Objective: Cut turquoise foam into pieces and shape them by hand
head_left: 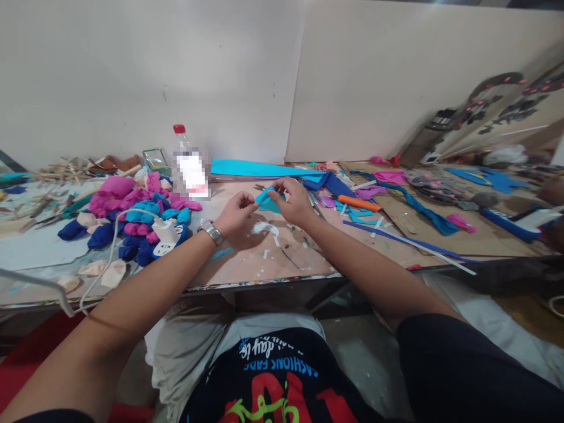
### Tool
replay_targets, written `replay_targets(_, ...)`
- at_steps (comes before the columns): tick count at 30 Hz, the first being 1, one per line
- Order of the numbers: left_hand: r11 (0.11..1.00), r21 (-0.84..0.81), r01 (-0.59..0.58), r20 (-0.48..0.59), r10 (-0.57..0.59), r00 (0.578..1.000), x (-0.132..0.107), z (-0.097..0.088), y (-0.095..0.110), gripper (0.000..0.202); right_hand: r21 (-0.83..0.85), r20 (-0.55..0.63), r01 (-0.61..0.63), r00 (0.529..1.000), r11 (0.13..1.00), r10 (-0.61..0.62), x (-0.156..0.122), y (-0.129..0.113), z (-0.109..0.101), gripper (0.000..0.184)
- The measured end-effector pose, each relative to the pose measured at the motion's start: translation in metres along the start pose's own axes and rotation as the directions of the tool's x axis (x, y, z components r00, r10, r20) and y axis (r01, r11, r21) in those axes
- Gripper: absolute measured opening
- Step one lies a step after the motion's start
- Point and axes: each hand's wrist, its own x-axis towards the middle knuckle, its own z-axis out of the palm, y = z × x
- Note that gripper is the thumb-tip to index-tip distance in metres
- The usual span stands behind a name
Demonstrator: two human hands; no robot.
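One small, bright turquoise piece

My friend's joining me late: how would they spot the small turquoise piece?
On the cluttered table, look past the silver wristwatch to the left hand and right hand. Both hold the small turquoise piece, unlike the long blue strip lying behind.

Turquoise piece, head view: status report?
Right hand pinching turquoise piece. Left hand at its left edge. Piece above table. Bottle upright, apart from both hands.
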Motion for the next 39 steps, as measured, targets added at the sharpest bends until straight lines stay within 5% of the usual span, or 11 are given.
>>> replay_targets(3,0.992,0.047,-0.116,-0.047,0.118,0.992,0.000,0.000,0.001,0.027,0.005,0.078,0.001,0.997,1.000,-0.001,0.001,-0.003,-0.001,0.039)
replay_targets(11,0.992,0.013,-0.124,0.216,0.118,0.969,-0.009,0.006,0.001,0.049,-0.010,0.166,0.038,0.985,0.999,-0.036,0.001,-0.005,-0.001,0.045)
replay_targets(16,0.988,0.062,-0.142,0.186,0.128,0.974,-0.008,0.006,-0.004,0.053,-0.020,0.189,0.046,0.981,0.999,-0.042,0.000,-0.004,-0.001,0.048)
replay_targets(21,0.978,0.007,-0.209,0.094,0.207,0.974,-0.005,0.002,0.007,0.034,-0.008,0.241,0.084,0.967,0.996,-0.080,0.001,-0.004,-0.001,0.048)
replay_targets(27,0.978,-0.135,-0.159,0.136,0.177,0.975,-0.006,0.003,0.014,0.024,0.001,0.254,0.124,0.960,0.992,-0.120,0.001,-0.002,0.000,0.047)
replay_targets(39,0.983,-0.107,-0.152,0.168,0.168,0.971,-0.005,0.001,0.009,0.035,0.006,0.252,0.097,0.963,0.995,-0.096,0.001,-0.005,-0.001,0.045)
